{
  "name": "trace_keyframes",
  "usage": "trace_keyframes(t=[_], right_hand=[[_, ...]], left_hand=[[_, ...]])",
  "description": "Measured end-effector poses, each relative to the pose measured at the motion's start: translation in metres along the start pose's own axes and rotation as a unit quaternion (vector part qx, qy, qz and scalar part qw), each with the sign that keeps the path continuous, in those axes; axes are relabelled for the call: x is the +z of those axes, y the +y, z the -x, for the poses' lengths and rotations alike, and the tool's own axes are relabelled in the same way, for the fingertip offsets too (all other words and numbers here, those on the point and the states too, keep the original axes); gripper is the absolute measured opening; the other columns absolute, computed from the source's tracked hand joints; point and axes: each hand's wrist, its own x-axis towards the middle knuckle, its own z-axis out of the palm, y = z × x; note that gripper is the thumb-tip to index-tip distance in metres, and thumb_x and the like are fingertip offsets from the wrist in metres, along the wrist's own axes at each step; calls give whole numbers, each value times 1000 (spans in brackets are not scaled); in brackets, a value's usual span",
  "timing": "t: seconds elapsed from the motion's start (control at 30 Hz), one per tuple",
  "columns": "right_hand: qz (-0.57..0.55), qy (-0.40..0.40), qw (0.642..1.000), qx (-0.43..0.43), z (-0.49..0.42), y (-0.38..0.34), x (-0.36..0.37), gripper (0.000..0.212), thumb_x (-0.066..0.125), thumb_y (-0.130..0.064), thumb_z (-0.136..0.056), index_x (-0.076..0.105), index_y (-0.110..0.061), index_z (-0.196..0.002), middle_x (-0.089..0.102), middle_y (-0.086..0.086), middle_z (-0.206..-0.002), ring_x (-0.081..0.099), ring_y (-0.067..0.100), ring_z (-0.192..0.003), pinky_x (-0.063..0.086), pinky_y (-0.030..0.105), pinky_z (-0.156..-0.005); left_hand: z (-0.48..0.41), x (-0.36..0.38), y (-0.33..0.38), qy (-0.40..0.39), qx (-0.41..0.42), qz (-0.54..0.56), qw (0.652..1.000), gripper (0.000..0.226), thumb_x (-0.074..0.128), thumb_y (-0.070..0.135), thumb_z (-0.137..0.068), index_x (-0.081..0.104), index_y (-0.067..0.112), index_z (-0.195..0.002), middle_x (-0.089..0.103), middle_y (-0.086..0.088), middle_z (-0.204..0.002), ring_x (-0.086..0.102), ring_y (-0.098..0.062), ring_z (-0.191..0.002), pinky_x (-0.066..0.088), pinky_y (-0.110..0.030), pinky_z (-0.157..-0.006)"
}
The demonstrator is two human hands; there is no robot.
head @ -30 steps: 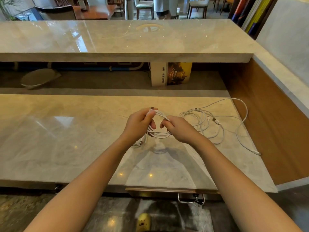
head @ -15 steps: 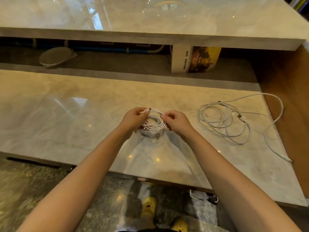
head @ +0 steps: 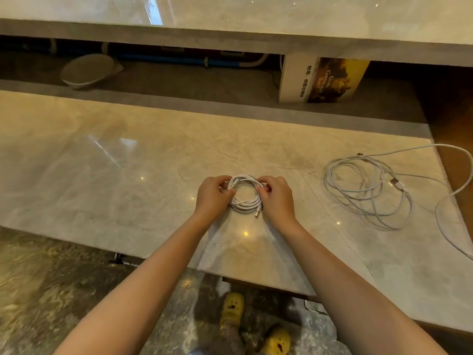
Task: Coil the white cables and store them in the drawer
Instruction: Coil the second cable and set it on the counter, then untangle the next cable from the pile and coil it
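Now both hands hold the coil, a small neat ring of white cable, low over the surface near its middle. The left hand pinches the ring's left side with its fingers curled over the strands; the right hand pinches the right side the same way, thumb tucked in. A metal plug pokes out at the ring's near edge, just by the right hand. Whether the coil's underside touches the stone is hard to tell from this angle.

To the right, well apart from the hands, a loose cable lies in wide, untidy loops, with one strand swinging out to the surface's right edge beside the wooden side panel and back toward the near edge. Left of the hands the stone is open and shiny all the way to the frame's edge. Beyond the far edge sits a lower shelf under an upper counter, holding a book and a pale bowl. Below the near edge, yellow shoes stand on the mottled floor.
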Motion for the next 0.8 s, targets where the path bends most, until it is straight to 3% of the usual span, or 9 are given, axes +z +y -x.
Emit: trace_keyframes(t=[0.23, 0.43, 0.53, 0.67, 0.8], right_hand=[[19, 3, 999, -29, 6, 3, 4, 29, 56, -17, -92, 61, -11, -120, 54, 8, -107, 52, 14, -88, 31, 13, -74], [26, -35, 998, -36, 3, 1, -36, 36, 50, -22, -96, 52, -10, -130, 54, 8, -115, 48, 11, -93, 33, 19, -79], [105, 26, 989, -102, 5, 10, -85, 33, 52, -12, -92, 55, -5, -125, 57, 13, -118, 52, 25, -108, 37, 29, -90], [296, 73, 947, -98, 15, 36, -153, 32, 58, -21, -88, 61, -11, -119, 61, 10, -120, 49, 31, -116, 35, 41, -95], [436, -46, 899, -20, 24, 59, -175, 30, 54, -29, -90, 64, -19, -116, 62, 5, -115, 49, 26, -115, 32, 36, -92]], left_hand=[[-5, 4, -6, -9, 26, -56, 998, 36, 67, 20, -85, 63, 12, -119, 62, -12, -109, 58, -20, -90, 40, -24, -75], [-10, -8, 6, 29, 29, -27, 999, 34, 57, 30, -91, 60, 12, -120, 57, -11, -114, 58, -21, -94, 42, -27, -77], [-6, -9, 39, 45, 89, -30, 995, 27, 52, 24, -94, 61, 12, -116, 55, -9, -115, 57, -22, -97, 40, -25, -79], [14, 18, 94, -31, 194, -21, 980, 27, 50, 13, -93, 60, 14, -119, 57, -3, -111, 52, -11, -88, 35, -13, -72], [38, 74, 128, -176, 237, -46, 954, 40, 50, 9, -91, 52, 15, -131, 59, -9, -121, 57, -18, -96, 37, -18, -77]])
